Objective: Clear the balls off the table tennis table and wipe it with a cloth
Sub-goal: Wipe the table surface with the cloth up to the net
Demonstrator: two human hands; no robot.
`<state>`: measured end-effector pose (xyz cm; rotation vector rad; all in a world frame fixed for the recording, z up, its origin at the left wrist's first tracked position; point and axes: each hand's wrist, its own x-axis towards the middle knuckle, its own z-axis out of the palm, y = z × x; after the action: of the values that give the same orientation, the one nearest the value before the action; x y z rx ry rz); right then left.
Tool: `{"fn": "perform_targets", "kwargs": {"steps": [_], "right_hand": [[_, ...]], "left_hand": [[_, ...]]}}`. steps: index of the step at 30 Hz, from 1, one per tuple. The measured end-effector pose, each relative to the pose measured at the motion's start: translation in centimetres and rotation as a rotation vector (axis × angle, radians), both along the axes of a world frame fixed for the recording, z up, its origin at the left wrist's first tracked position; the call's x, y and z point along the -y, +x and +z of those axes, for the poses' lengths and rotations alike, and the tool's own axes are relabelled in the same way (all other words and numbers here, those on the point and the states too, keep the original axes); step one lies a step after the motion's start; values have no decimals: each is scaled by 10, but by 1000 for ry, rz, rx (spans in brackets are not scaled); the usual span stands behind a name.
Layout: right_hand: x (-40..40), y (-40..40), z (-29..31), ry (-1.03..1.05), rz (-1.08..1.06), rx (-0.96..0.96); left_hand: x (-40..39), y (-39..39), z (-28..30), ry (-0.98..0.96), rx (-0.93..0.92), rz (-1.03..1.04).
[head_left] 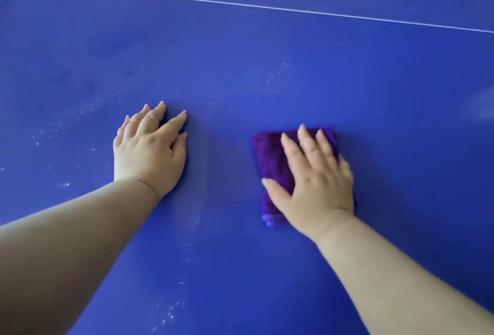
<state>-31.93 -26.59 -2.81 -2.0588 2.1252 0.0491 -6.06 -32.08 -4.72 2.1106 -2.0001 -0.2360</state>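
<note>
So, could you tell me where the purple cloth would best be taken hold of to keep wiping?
Probably flat from above: the purple cloth lies folded on the table, offering no raised edge. The right hand already presses it with spread fingers. To lift it, pinch the exposed left edge.

worktop: smooth, hard blue face with a soft sheen; paler glare toward the far side and the right edge; what it is made of cannot be told.
white line: thin, flat, painted-looking stripe, level with the blue face.
specks: pale, dusty flecks and faint dull smudges scattered on the worktop, thickest at the left and near the bottom.
cloth: deep purple, folded, plush and fuzzy like microfibre, matt; a paler stitched hem along its near edge.
right hand: bare, lying flat on the cloth.
left hand: bare, flat on the worktop.
</note>
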Motion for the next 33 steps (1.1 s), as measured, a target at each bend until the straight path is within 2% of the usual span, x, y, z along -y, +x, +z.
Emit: {"fn": "perform_targets", "kwargs": {"steps": [6,12,15,19,23,29,33], "right_hand": [[85,13,-3,-12,-158,-18],[148,73,-2,35,-222,4],[140,93,-2,21,-105,33],[81,79,0,4,34,69],[45,39,-1,-7,-14,27],[139,8,-4,-25,-196,-31],[200,23,-7,-17,-203,-38]], "left_hand": [[3,0,-1,-41,-15,-6],[4,0,-4,-57,-14,2],[4,0,-3,-47,-6,2],[4,1,-3,-40,-14,-5],[1,2,-2,-45,-10,-13],[2,2,-4,-56,-11,-16],[5,2,-7,-81,7,-16]]}}
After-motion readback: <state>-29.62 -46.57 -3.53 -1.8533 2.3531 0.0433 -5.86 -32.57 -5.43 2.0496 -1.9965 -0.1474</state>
